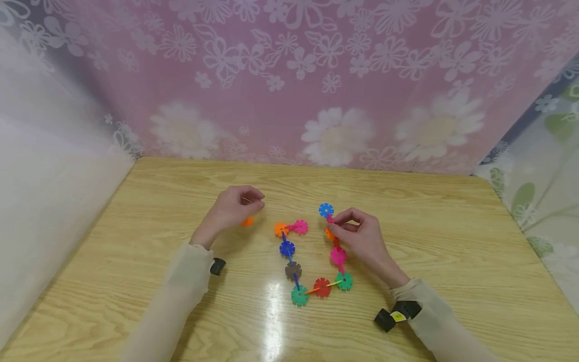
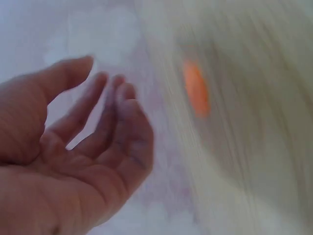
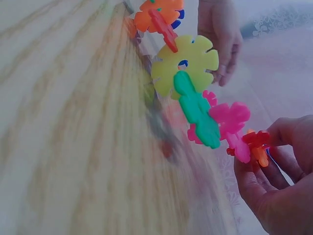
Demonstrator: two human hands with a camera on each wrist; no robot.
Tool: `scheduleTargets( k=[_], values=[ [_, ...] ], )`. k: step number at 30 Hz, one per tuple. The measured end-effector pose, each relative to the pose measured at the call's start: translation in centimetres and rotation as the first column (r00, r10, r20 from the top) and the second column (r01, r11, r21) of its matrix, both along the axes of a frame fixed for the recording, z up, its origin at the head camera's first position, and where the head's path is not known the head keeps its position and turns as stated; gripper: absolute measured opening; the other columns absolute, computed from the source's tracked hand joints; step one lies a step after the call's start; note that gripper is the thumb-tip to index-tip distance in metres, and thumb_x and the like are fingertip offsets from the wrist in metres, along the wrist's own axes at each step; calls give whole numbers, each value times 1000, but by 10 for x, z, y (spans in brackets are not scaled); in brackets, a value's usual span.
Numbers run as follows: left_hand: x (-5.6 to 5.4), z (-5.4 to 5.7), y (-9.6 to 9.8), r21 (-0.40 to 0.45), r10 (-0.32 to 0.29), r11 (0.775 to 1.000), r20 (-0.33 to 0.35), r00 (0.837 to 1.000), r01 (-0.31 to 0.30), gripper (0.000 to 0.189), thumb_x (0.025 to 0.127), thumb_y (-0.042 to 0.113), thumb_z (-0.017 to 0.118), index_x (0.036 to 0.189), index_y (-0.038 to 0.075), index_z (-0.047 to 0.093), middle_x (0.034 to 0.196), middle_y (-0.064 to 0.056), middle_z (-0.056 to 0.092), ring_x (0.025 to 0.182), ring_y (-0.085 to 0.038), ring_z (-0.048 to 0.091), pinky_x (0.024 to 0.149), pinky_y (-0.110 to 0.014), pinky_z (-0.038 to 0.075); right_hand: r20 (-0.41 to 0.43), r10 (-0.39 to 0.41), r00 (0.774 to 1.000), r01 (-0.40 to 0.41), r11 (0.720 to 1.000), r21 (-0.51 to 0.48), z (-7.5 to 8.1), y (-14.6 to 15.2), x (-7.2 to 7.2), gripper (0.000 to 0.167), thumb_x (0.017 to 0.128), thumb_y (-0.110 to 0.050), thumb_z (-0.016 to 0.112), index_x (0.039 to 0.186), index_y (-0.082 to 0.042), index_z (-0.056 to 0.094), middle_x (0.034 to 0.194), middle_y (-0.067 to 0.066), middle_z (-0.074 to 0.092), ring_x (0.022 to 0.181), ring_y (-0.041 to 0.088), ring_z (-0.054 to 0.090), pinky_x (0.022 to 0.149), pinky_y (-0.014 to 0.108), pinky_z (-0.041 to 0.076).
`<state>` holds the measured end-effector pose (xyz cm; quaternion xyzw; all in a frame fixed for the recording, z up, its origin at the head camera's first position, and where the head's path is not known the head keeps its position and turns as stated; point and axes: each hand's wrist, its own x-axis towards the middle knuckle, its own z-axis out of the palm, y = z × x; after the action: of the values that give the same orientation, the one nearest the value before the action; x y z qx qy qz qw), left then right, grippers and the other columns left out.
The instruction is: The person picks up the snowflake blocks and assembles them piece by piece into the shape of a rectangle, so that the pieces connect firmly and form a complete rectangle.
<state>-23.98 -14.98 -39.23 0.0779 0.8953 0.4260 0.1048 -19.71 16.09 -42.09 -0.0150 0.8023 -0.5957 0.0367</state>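
Note:
A chain of notched plastic discs [image 1: 321, 287], joined edge to edge in many colours, forms a U shape over the table. My right hand [image 1: 362, 235] pinches the chain's right arm near an orange disc [image 1: 330, 234], with a blue disc [image 1: 326, 210] at the end beyond the fingertips. In the right wrist view, a yellow disc [image 3: 195, 61] and a green disc [image 3: 196, 110] lead toward that hand [image 3: 288, 186]. Fingers loosely bent, my left hand [image 1: 232, 207] holds nothing. Under it lies a loose orange disc [image 1: 247, 221], blurred in the left wrist view.
The wooden table [image 1: 158, 281] has a glossy reflection near its front. A pink flowered curtain [image 1: 271, 100] hangs behind its far edge, with pale sheets on both sides. Black straps with small devices [image 1: 385, 320] are on the wrists.

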Motion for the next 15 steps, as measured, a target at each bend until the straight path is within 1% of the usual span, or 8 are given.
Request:
scheduleTargets(
  k=[3,5,7,9,12,15],
  values=[
    [2,0,-18,-112,-23,993,49,999,28,35,100,27,66,131,11,67,131,-10,67,120,-31,63,101,-48,52,-5,1,1000,-1,1000,10,0,1,-1,24,90,-12,79,104,3,67,96,3,68,76,4,73,68,19,57],
    [4,0,-27,-162,-36,986,91,995,50,39,99,27,68,134,10,65,137,-12,64,125,-33,60,105,-50,50,-7,4,1000,-4,1000,12,1,1,-1,24,90,-12,79,105,3,67,94,2,67,73,4,72,67,19,56],
    [5,-1,-32,-178,-40,982,133,990,63,43,97,26,70,137,9,63,141,-14,62,129,-34,58,108,-51,49,-9,7,1000,-7,1000,16,1,1,-1,24,90,-11,79,106,3,68,92,2,67,72,4,70,66,19,55],
    [5,-3,-34,-183,-43,981,154,987,72,47,95,25,73,138,8,62,143,-16,61,130,-34,57,109,-51,48,-9,16,1000,-16,1000,19,1,0,-1,24,90,-11,78,108,3,68,93,4,67,73,4,70,66,19,55],
    [6,-7,-35,-184,-51,980,160,986,80,47,93,25,75,136,8,63,140,-16,62,127,-33,58,109,-50,48,-5,23,1000,-23,999,25,0,-1,-1,24,91,-11,77,109,2,68,96,7,66,74,5,71,67,19,55],
    [6,-10,-35,-192,-55,978,150,987,83,44,92,24,76,132,9,65,135,-15,63,123,-31,58,106,-49,49,2,21,1000,-21,999,41,0,-2,0,25,91,-12,77,110,1,67,98,9,66,74,7,70,67,19,56]
  ],
)
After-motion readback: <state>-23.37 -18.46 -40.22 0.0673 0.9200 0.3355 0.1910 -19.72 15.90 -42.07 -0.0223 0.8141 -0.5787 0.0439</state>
